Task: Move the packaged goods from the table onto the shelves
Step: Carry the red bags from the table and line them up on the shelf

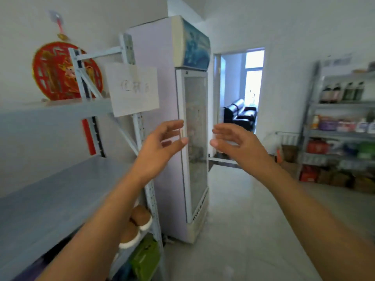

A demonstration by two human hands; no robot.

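Both my arms reach forward at chest height, palms turned toward each other. My left hand (162,142) and my right hand (236,144) are relaxed, fingers spread, and hold nothing. A grey metal shelf unit (50,195) stands at my left with bare boards at two levels. On a lower level of it sit brown packs with white caps (140,218) and a green package (145,258). No table is in view.
A tall glass-door fridge (192,138) stands straight ahead beside the shelf unit. A paper sign (133,88) hangs on the shelf post, a red round ornament (58,72) behind it. A stocked shelf rack (345,128) lines the right wall. A doorway (241,94) opens beyond.
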